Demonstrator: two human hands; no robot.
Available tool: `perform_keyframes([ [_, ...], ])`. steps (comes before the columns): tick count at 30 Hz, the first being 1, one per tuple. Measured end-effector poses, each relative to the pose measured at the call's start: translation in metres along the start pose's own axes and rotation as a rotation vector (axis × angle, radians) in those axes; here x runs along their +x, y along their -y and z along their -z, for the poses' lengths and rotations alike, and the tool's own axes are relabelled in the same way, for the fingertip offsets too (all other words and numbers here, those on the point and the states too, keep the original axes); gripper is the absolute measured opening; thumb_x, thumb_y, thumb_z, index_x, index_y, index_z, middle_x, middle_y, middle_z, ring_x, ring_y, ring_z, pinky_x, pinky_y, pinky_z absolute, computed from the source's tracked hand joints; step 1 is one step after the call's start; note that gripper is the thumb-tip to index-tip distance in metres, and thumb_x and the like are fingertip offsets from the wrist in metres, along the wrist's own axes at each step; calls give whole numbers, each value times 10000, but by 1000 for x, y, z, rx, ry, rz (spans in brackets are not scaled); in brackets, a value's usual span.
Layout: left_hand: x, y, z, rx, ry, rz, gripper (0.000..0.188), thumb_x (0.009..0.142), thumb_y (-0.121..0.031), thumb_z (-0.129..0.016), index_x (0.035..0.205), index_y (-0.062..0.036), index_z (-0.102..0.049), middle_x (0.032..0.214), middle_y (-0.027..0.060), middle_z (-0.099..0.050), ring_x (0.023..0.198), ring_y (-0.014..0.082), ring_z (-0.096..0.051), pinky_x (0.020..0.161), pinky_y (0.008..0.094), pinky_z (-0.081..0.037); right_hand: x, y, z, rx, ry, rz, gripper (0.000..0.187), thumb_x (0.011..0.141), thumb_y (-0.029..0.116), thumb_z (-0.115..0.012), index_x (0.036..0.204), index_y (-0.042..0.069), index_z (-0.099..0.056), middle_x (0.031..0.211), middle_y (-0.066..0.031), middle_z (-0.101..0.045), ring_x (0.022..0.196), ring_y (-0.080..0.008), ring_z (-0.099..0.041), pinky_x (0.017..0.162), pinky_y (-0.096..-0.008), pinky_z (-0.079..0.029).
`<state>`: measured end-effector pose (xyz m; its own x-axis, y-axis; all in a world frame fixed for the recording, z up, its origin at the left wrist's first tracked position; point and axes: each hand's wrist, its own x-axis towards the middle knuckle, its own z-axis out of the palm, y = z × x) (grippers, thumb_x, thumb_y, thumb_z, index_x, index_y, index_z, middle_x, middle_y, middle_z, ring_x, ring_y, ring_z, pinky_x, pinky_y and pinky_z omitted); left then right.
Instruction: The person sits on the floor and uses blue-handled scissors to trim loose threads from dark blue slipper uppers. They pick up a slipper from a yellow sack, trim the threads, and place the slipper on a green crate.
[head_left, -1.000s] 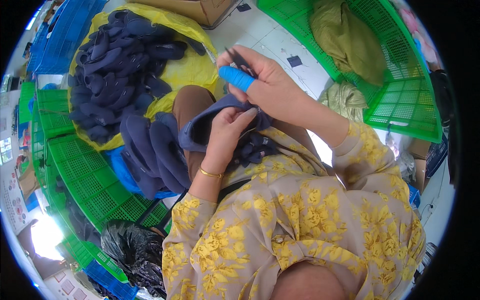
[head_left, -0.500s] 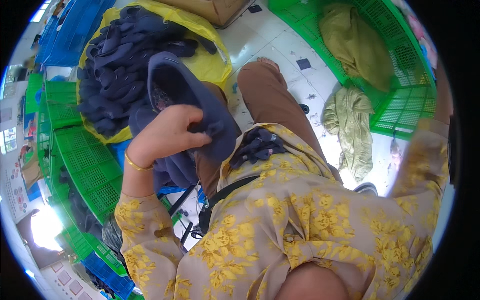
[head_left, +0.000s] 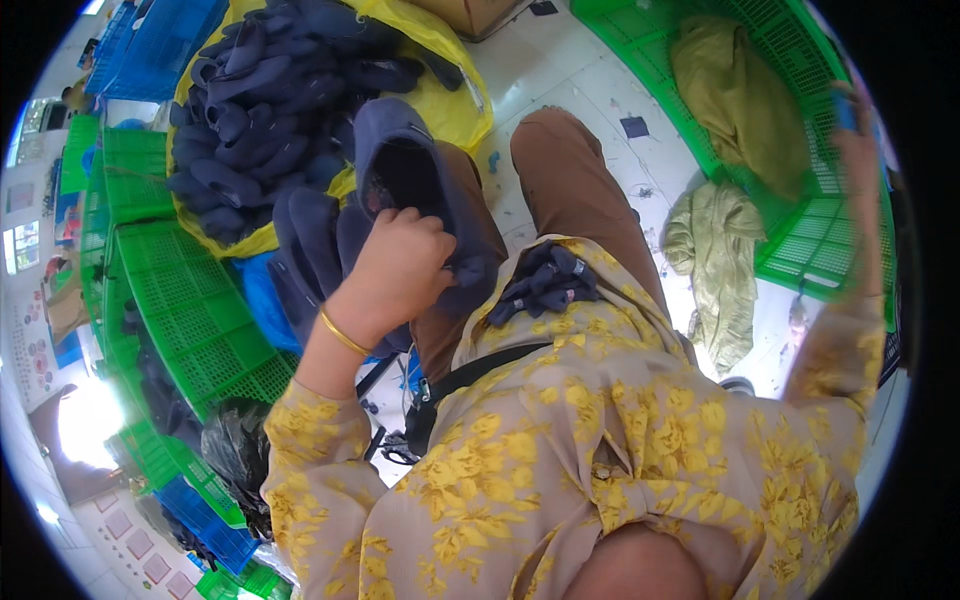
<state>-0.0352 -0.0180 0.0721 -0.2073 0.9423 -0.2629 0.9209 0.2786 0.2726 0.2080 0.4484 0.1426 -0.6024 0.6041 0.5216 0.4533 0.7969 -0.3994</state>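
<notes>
My left hand [head_left: 405, 250], a gold bangle at its wrist, is closed on the near rim of a dark blue shoe upper [head_left: 470, 240] resting over my left thigh. Its opening faces up; more uppers [head_left: 305, 235] hang just left of it. Out at the right rim, my right hand [head_left: 852, 140] is raised beside the green crate. Motion blurs its fingers, and something blue [head_left: 846, 106] shows there; whether it is held is unclear. On my lap lies a small bunch of dark blue fabric pieces [head_left: 545, 285].
A yellow sack [head_left: 465, 85] full of dark blue uppers stands ahead on the left. Green crates [head_left: 190, 310] line the left side. At the right, a large green crate [head_left: 630, 85] holds olive cloth; another cloth [head_left: 725, 270] lies on the floor. A black bag [head_left: 235, 450] sits lower left.
My left hand and the shoe upper have shifted right in the picture, the fingers curling more tightly at its rim. My right hand has come into view at the right edge, moving upward.
</notes>
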Motion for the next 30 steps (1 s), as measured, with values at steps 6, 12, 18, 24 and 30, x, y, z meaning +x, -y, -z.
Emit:
perform_keyframes([
  [6, -17, -33, -20, 97, -482, 210, 370, 630, -151, -772, 963, -77, -627, 899, 68, -581, 925, 265, -537, 876, 382, -390, -123, 187, -134, 648, 765, 156, 268, 831, 1, -547, 1054, 145, -582, 916, -79, -624, 847, -227, -634, 716, -329, -490],
  [12, -34, -26, -62, -272, -541, 355, 231, 696, -106, -747, 893, -72, -631, 776, 58, -524, 777, 247, -510, 715, 351, -408, -149, 241, -173, 621, 1090, 477, 228, 794, 44, -594, 1014, 99, -606, 803, -130, -658, 789, -338, -642, 679, -416, -504],
  [18, -37, -28, -74, -516, -630, 366, 191, 690, -29, -734, 853, -66, -643, 764, 49, -523, 768, 229, -492, 689, 330, -415, -154, 241, -182, 795, 1133, 449, 276, 745, 3, -591, 997, 87, -667, 787, -156, -654, 764, -350, -639, 696, -416, -507],
  [24, -39, -23, -82, -602, -638, 359, 179, 697, -15, -734, 849, -60, -650, 783, 38, -547, 779, 204, -495, 702, 308, -419, -140, 245, -178, 683, 1300, 479, 358, 683, -33, -598, 1016, 70, -680, 781, -180, -650, 765, -354, -638, 701, -410, -508],
  [30, -37, -21, -84, -628, -633, 349, 177, 702, -14, -735, 850, -61, -651, 787, 31, -550, 780, 194, -491, 711, 301, -417, -137, 244, -181, 693, 1347, 491, 379, 658, -42, -601, 1017, 52, -678, 791, -195, -651, 757, -363, -636, 698, -413, -510],
])
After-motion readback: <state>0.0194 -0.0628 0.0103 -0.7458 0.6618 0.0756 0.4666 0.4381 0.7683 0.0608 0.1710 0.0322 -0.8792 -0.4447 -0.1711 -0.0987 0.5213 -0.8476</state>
